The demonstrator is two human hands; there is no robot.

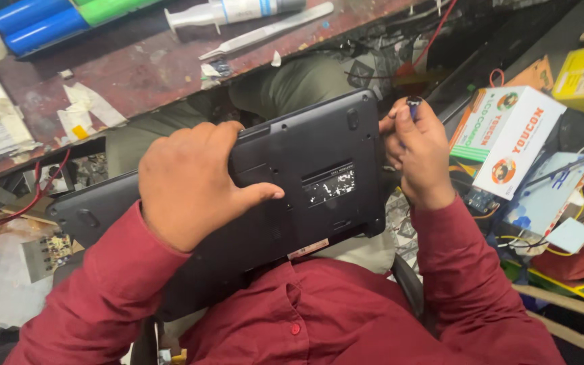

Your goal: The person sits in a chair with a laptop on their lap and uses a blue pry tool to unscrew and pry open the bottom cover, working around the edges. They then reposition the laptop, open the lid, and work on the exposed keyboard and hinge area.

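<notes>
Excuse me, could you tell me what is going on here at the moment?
A person in a red shirt has a black plastic laptop upside down on their lap. The left hand presses flat on its underside, while the right hand grips a small blue-handled tool at the laptop's right edge, beside a cluttered wooden workbench.

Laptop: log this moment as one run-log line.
left hand: flat on upturned black laptop on lap | right hand: fingers pinch small dark tool at laptop's edge | workbench: syringe, tweezers
</notes>
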